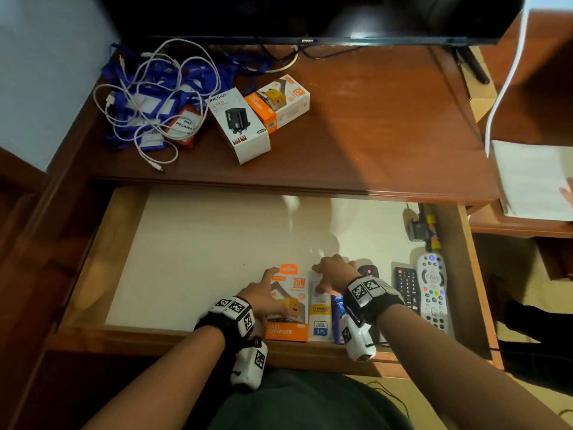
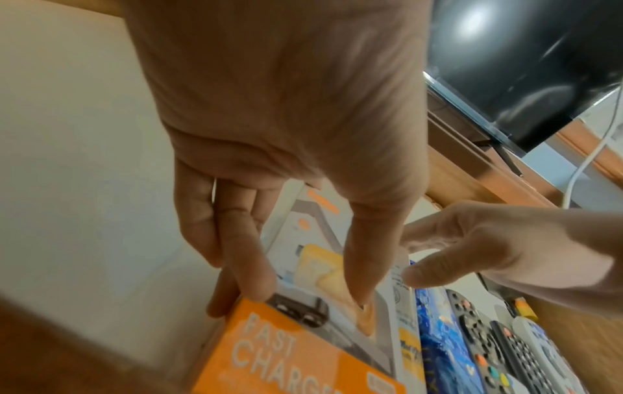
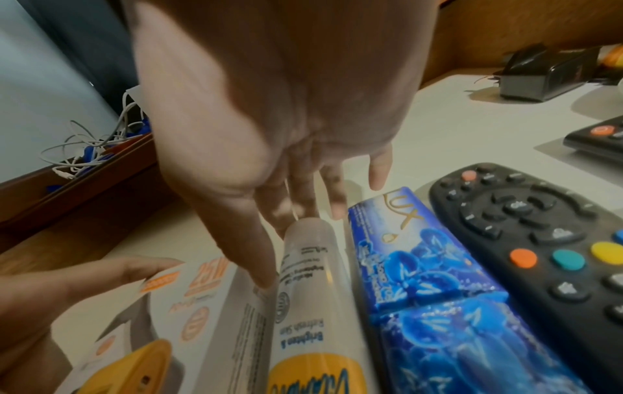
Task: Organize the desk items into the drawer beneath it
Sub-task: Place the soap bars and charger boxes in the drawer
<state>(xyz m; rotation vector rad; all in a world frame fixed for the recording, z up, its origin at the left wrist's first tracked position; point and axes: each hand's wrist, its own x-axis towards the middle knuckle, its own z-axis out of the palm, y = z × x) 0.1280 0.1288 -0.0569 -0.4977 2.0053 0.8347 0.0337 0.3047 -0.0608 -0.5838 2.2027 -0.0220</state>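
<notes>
The drawer [image 1: 201, 259] is pulled out under the desk [image 1: 372, 125]. At its front lie an orange-and-white fast charger box [image 1: 297, 287] [image 2: 290, 354] [image 3: 189, 293], a white tube [image 1: 319, 321] [image 3: 313, 306] and a blue Lux soap [image 1: 336, 318] [image 3: 431, 280], side by side. My left hand [image 1: 266, 293] [image 2: 303, 290] rests on the box, straight fingers along its left edge and thumb on its top face. My right hand [image 1: 333, 274] [image 3: 286, 248] touches the tube's far end with straight fingers. On the desk remain a white charger box [image 1: 238, 125], an orange charger box [image 1: 280, 102] and tangled cables with blue lanyards [image 1: 148, 100].
To the right of the soap in the drawer lie a black remote [image 3: 539, 234], a second black remote [image 1: 406, 287] and a grey remote [image 1: 432, 290]. A black adapter [image 1: 418, 229] sits at the drawer's rear right. A TV [image 1: 310, 17] stands at the desk's back; papers [image 1: 533, 178] lie right.
</notes>
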